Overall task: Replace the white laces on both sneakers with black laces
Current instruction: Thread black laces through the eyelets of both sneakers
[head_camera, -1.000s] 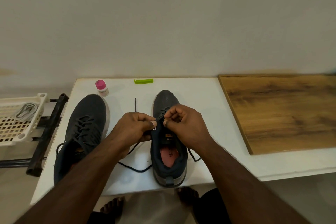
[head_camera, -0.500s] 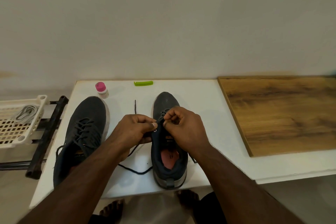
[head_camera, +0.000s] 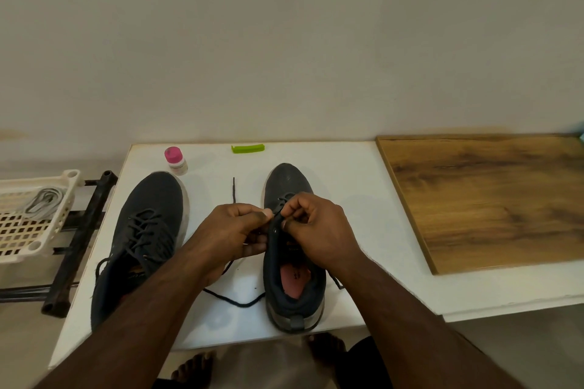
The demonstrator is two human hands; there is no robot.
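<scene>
On the white worktop (head_camera: 331, 174), seen from the head camera, two dark sneakers stood side by side with toes pointing to the far edge. The left sneaker (head_camera: 142, 240) was already threaded with a black lace and lay untouched. The right sneaker (head_camera: 292, 249) was the one in hand: both hands met over its eyelet row. The left hand (head_camera: 234, 230) had its fingers curled, its grip pinched on the black lace (head_camera: 235, 301) at the shoe's left edge. The right hand (head_camera: 316, 227) was curled too, fingertips pinching what seemed to be the same lace at an upper eyelet; the exact contact was too small to make out. Slack from the lace looped on the worktop near the heel, and one tipped end lay between the shoes toward the far side.

White laces (head_camera: 42, 204) sat bundled in a cream basket (head_camera: 68, 196) off the left edge. A pink-capped bottle (head_camera: 174, 160) and a green clip (head_camera: 248, 148) lay at the far edge, a wooden board (head_camera: 493, 199) to the right.

The step appeared to be lacing the second sneaker, partway up. The next move likely called for feeding the tip through the next eyelet and drawing the slack even.
</scene>
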